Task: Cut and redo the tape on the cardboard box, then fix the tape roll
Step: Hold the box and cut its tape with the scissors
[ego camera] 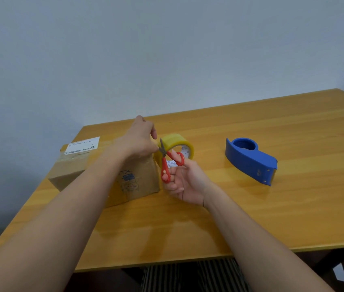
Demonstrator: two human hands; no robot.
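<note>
A brown cardboard box (76,167) with a white label lies on the left of the wooden table (251,218). My left hand (140,139) rests on the box's right top edge, fingers curled as if pinching something there; what it pinches is too small to tell. My right hand (184,182) holds red-handled scissors (168,162) with fingers through the loops, blades pointing up toward my left hand's fingers. A yellowish tape roll (177,142) stands on edge just behind the scissors, right of the box.
A blue tape dispenser (251,160), with no roll in it, lies on the table to the right, its toothed edge facing right. A pale wall runs behind the table. Striped fabric (188,275) shows below the table's near edge.
</note>
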